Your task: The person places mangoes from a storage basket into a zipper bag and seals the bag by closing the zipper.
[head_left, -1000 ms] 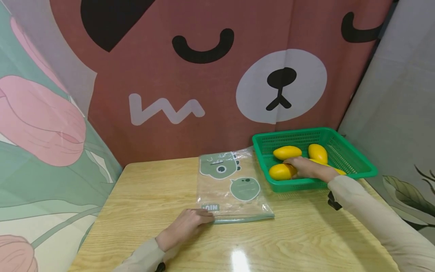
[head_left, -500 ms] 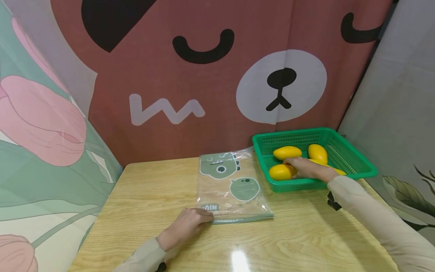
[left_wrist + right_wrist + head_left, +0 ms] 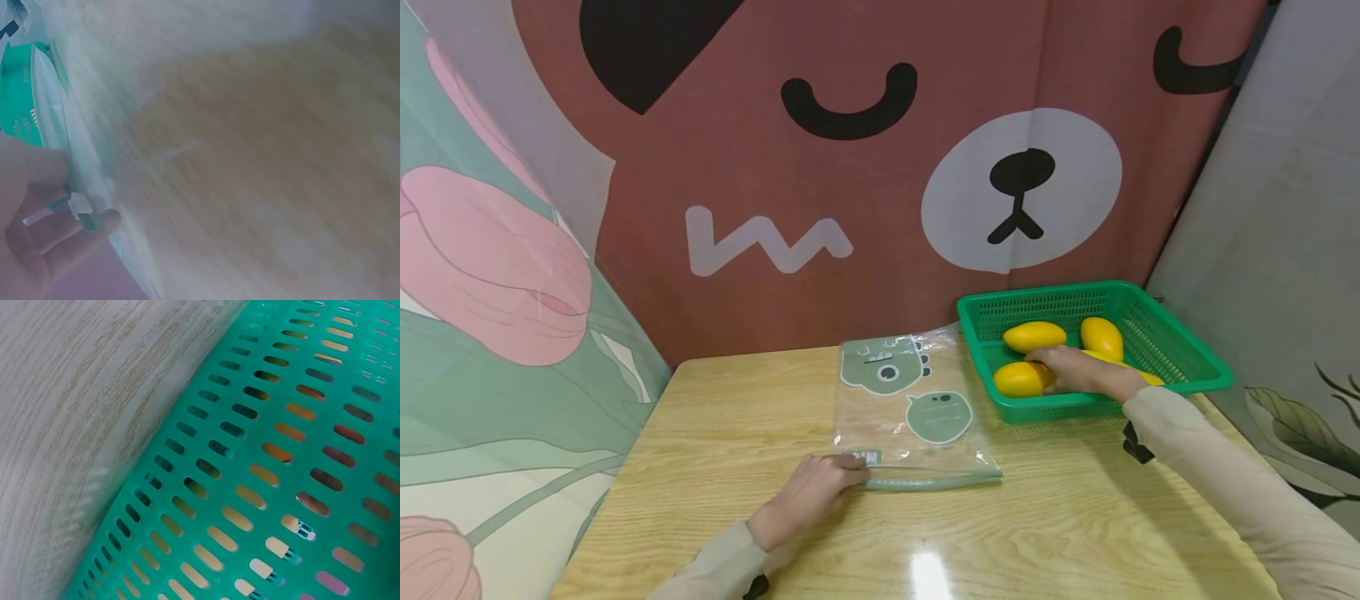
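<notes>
Clear plastic bag (image 3: 898,429) with green prints, flat beside green perforated plastic basket (image 3: 1052,410), nudged slightly leftward; judged in hand, contents not yet added. Near edge pinched by left hand (image 3: 816,487), fingers nearly together. Yellow oval fruit (image 3: 1018,380), inside basket, gripped by right hand (image 3: 1078,372), fingers curled.

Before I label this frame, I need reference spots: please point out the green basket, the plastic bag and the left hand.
Green basket (image 3: 1045,409): head view, on its near wall.
Plastic bag (image 3: 922,417): head view, on its round green print.
Left hand (image 3: 808,490): head view, on the back of the hand.
</notes>
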A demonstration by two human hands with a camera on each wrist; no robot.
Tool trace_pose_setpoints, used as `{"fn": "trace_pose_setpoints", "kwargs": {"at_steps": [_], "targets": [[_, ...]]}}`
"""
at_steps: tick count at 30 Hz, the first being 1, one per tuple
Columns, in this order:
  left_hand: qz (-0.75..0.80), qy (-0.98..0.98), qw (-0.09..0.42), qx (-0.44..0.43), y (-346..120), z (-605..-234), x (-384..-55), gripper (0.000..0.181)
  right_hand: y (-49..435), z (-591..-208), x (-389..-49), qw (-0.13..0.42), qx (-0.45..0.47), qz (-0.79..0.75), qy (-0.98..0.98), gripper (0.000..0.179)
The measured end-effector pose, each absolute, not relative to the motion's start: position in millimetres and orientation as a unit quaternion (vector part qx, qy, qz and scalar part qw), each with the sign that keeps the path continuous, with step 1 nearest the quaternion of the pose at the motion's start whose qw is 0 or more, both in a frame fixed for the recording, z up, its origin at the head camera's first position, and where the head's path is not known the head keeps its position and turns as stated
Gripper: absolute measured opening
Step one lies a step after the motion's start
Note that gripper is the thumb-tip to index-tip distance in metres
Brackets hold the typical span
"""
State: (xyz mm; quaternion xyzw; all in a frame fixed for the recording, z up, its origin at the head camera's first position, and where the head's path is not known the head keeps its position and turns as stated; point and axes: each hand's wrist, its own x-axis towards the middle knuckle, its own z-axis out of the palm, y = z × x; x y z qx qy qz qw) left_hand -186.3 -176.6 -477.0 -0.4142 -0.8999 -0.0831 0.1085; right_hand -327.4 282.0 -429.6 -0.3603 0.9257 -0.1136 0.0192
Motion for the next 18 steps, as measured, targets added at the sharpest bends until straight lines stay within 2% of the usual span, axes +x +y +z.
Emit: {"fn": "trace_pose_setpoints", "kwargs": {"at_steps": [4,18], "targets": [[-0.089,-0.897,0.112,-0.418,-177.6,-477.1,-186.9,0.033,282.9,-429.2,-327.1,0.018,-0.361,-0.119,0.925,0.054],[-0.133,-0.873,0.191,-0.429,-177.6,-476.4,-189.9,0.032,289.5,-423.4,-326.6,0.015,-0.347,-0.151,0.925,0.058]]}}
